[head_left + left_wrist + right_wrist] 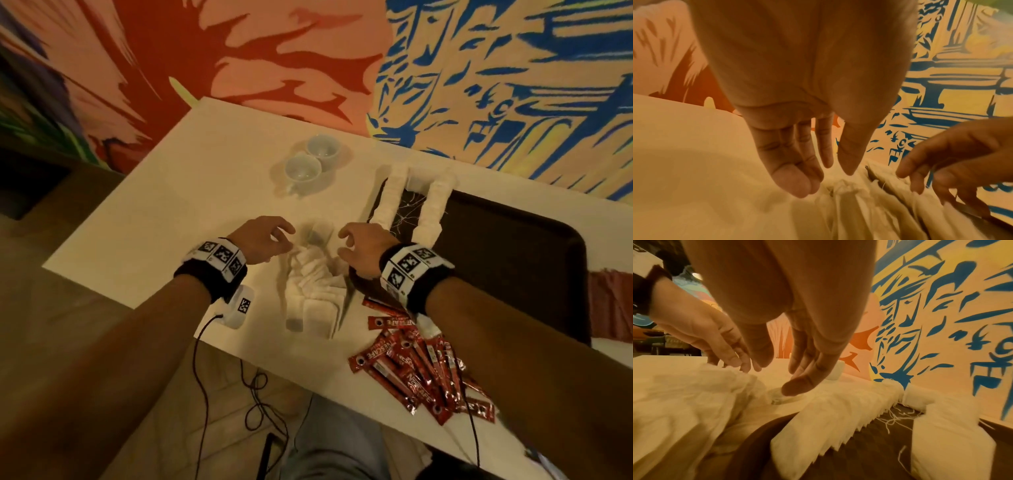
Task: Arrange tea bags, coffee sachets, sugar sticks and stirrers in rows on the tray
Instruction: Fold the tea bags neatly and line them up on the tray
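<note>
Painted in red and blue strokes, the mural wall [308,51] backs a smooth white table [171,192] holding a dark rounded tray [513,260] with two neat rows of papery tea bags [392,195]. Both the left hand [260,240] and right hand [363,250] hover with loose, empty fingers over a crumpled heap of tea bags [315,284] beside the tray, near glossy red coffee sachets [407,370].

I saw a loose heap of white tea bags [317,284] lying jumbled on the white table, just left of the dark tray [513,246]. On the tray's left end, 2 neat rows of tea bags [390,197] ran side by side, strings trailing between them. Red coffee sachets [414,370] lay fanned at the table's near edge.
</note>
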{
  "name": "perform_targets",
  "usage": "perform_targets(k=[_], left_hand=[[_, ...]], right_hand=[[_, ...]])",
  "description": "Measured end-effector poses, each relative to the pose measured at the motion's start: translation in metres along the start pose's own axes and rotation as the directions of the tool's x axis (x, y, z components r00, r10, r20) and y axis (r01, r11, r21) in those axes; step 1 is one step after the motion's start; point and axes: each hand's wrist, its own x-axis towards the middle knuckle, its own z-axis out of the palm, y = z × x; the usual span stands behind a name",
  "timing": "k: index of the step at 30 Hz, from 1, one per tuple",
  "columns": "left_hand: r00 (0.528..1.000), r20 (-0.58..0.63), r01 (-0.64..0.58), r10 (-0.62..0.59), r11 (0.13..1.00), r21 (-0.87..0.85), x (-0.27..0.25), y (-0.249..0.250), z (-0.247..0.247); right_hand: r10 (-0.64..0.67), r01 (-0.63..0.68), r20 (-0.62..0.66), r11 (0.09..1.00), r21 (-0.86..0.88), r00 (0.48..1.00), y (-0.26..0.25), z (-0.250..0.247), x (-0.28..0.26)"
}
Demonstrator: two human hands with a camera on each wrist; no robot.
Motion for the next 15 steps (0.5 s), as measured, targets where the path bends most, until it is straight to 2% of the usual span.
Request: perform_targets(k=[6, 10, 15], left_hand=[[1.0, 0.007, -0.012, 0.01, 0.957, 0.289, 0.056, 0.024, -0.003], [0.999, 0.019, 0.021, -0.033, 0.887, 0.461, 0.091, 0.031, 0.004], [1.0, 0.007, -0.024, 0.025, 0.777, 0.63, 0.106, 0.037, 0.013]], right_hand=[[-0.005, 0.041, 0.134, 0.963, -0.268, 0.991, -0.005, -0.008, 0.038], [-0.028, 0.114, 0.189, 0.879, -0.463, 0.982, -0.005, -0.007, 0.04], [-0.093, 0.198, 0.198, 0.763, -0.615, 0.976, -0.003, 0.009, 0.041]])
